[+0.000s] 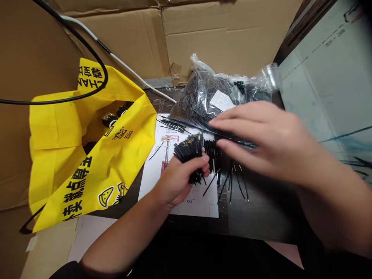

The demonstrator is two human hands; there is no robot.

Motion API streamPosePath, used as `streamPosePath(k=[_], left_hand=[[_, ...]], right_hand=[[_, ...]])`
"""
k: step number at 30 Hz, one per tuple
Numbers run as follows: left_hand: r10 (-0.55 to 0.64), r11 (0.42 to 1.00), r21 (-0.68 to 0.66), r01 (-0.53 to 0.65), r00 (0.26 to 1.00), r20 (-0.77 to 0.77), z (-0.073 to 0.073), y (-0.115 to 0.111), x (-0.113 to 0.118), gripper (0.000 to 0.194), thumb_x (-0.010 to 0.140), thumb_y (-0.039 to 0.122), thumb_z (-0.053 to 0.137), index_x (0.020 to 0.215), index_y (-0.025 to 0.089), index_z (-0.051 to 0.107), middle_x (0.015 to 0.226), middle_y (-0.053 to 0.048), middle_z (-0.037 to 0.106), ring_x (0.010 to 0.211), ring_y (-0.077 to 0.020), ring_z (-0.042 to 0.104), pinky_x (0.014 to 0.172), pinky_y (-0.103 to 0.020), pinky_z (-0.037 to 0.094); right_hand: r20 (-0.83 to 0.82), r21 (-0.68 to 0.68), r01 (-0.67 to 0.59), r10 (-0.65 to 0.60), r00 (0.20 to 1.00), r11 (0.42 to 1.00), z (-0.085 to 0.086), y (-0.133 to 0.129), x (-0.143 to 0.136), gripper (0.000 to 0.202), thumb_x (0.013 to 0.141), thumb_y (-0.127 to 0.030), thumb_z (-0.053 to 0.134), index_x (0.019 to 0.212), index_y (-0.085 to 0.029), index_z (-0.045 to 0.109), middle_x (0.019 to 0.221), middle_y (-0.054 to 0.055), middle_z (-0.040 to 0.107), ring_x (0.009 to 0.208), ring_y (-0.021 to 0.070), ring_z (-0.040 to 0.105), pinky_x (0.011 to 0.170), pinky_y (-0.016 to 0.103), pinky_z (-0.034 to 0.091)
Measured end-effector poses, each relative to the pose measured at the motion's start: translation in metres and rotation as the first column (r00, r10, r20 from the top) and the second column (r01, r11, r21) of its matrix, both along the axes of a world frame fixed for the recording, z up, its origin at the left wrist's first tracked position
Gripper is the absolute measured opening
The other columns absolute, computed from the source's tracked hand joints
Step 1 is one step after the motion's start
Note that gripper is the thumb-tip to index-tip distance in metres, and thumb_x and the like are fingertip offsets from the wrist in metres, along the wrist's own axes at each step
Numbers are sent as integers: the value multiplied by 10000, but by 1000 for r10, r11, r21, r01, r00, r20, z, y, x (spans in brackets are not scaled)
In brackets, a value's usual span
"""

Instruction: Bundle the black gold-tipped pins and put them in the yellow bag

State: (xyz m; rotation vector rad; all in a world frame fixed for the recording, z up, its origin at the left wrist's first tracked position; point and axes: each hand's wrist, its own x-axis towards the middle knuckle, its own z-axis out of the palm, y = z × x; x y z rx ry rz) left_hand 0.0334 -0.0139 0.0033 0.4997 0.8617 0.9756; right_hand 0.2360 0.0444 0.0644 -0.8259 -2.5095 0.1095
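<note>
My left hand (186, 176) is closed round a thick bundle of short black wires (188, 149), several of them with gold-coloured tips at the upper end. To its right hovers my right hand (261, 137), smeared by motion, its thumb apart from its stretched fingers and nothing visible between them. Loose black wires (232, 182) with small metal ends lie fanned out below it on the dark table. Behind my hands lies a clear plastic bag (200, 93) full of short black pieces, with a white label (222, 100) on it.
An open yellow bag (130, 143) with gold-tipped black bundles inside stands at left. A printed sheet (180, 209) lies under my left hand. Cardboard (215, 35) walls the back; clear plastic cups (270, 75) lie at back right. Black and white cables (128, 68) cross the upper left.
</note>
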Motion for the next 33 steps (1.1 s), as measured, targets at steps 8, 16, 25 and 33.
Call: streamPosePath(k=[8,16,25,33], left_hand=[[230,973,-45,-227,969,87,16,46,-30,158,748,25,682,880,87,620,694,10,517,611,-63,512,574,-192,474],[302,953,-10,-302,950,77,-14,49,-31,165,782,43,694,915,105,617,728,2,538,648,-76,532,613,-215,491],[280,960,13,-280,960,30,-17,41,-29,177,763,55,721,901,105,622,757,3,524,663,-75,525,624,-222,476],[260,965,43,-259,966,-12,-15,36,-28,185,762,86,742,905,116,629,746,5,521,671,-91,525,647,-246,469]], right_hand=[[323,-169,217,-154,934,961,-18,15,29,158,938,-307,647,1046,-231,733,978,43,746,829,227,684,675,363,470],[583,-379,534,-253,772,756,-39,-9,-33,368,933,-457,521,764,-198,721,693,90,670,633,238,608,578,358,353],[664,-346,705,-369,650,620,-47,-28,-60,312,892,-337,527,867,-144,771,818,173,725,761,301,702,581,339,395],[654,-331,728,-411,635,600,-51,-31,-70,260,861,-247,557,890,-103,771,836,180,729,734,236,668,637,317,440]])
